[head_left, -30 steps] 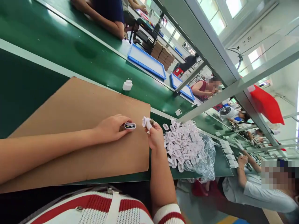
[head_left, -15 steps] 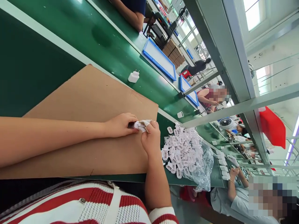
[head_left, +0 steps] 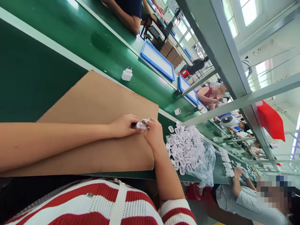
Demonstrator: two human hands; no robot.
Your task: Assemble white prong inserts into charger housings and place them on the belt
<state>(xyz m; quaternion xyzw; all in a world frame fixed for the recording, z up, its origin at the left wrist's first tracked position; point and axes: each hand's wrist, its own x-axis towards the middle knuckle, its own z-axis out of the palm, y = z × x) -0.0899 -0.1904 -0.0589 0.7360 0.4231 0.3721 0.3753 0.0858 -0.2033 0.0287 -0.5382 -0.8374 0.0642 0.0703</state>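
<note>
Over the sheet of brown cardboard (head_left: 93, 103), both of my hands meet at a small white plastic charger part (head_left: 141, 125). My left hand (head_left: 126, 125) reaches in from the left and pinches one end of it. From the lower right, my right hand (head_left: 153, 132) has its fingers closed on the other end, where something pale and soft-looking shows, perhaps a cloth. The fingers cover much of the part. Right of my right hand lies a heap of white plastic charger frames (head_left: 182, 147) on a clear plastic bag (head_left: 206, 165).
Past the cardboard runs a green conveyor belt (head_left: 98, 40) carrying a white plug charger (head_left: 127, 74) and a small white frame (head_left: 177, 111). Blue-rimmed trays (head_left: 158, 61) stand beyond. A metal beam (head_left: 217, 47) crosses overhead. A co-worker (head_left: 243, 193) sits at the right by white pieces (head_left: 226, 161).
My hands stay together on the white part, with slightly shifted fingers. Less of the pale, soft-looking material shows above my right hand. The plug charger sits farther left in view.
</note>
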